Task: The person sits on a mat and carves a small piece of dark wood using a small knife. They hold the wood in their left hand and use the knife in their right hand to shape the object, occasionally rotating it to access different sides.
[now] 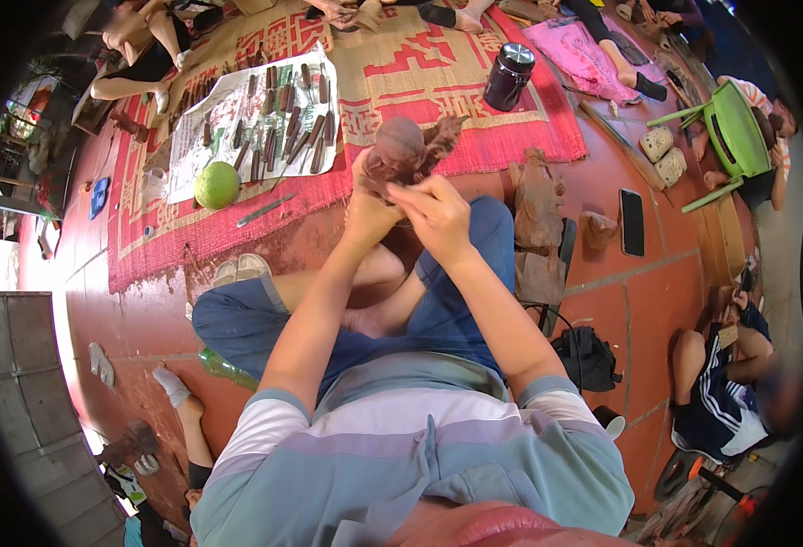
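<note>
Above the crossed legs: a reddish-brown, round-headed carved figure, apparently wooden (pixel 400 146), held up between both hands.
Left hand (pixel 369 217): gripping the figure's lower left side; a firm brace there should stop it twisting.
Right hand (pixel 441 217): fingers curled in against the figure's front (whether they pinch a small tool, I cannot tell); light, short, controlled pressure seems wise.
Thin projecting side piece (pixel 443 139): probably fragile, best not used as a handle.

Figure (pixel 401 146): matt, wood-like; flask (pixel 505 87): glossy; mat (pixel 370 77): woven; chair (pixel 734 132): smooth plastic.
</note>
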The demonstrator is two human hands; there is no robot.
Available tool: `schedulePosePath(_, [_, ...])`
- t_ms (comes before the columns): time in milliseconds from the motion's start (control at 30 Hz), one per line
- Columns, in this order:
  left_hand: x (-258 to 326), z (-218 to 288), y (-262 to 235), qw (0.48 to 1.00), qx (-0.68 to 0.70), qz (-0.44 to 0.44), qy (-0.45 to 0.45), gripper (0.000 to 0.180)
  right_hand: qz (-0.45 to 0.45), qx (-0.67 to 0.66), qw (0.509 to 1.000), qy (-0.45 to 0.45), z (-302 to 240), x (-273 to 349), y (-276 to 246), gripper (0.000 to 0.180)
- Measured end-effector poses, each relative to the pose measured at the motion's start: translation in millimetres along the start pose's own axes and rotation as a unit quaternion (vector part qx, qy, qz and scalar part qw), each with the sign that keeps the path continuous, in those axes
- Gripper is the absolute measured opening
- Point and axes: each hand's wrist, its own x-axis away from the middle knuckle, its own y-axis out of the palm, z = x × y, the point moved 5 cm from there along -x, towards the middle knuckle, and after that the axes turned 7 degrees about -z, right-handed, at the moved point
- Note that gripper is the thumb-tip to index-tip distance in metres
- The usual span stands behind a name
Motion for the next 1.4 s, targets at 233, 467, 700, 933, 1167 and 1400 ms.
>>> schedulePosePath(233, [3,-2,-9,0.984,-0.142,0.008,-0.107,0.096,0.006,0.008,0.994,0.107,34,49,-47,0.019])
schedulePosePath(467, [9,-12,-11,0.959,-0.176,-0.003,-0.223,0.102,0.026,0.062,0.998,-0.001,-6,-1,3,0.017])
schedulePosePath(700, [-2,-9,-4,0.998,-0.01,-0.029,-0.046,0.099,-0.003,0.015,1.0,-0.024,13,10,-7,0.024])
schedulePosePath(933, [-3,-27,-15,0.993,-0.053,-0.019,-0.1,0.102,0.023,0.038,0.999,-0.024,-8,-14,12,0.026])
schedulePosePath(1167, [2,-24,-9,0.995,-0.077,-0.009,-0.06,0.101,0.028,-0.009,0.999,0.032,13,19,-2,0.025])
schedulePosePath(1400, [4,-12,-9,1.0,0.017,0.023,-0.01,0.091,-0.002,0.015,0.999,-0.029,15,14,16,0.022])
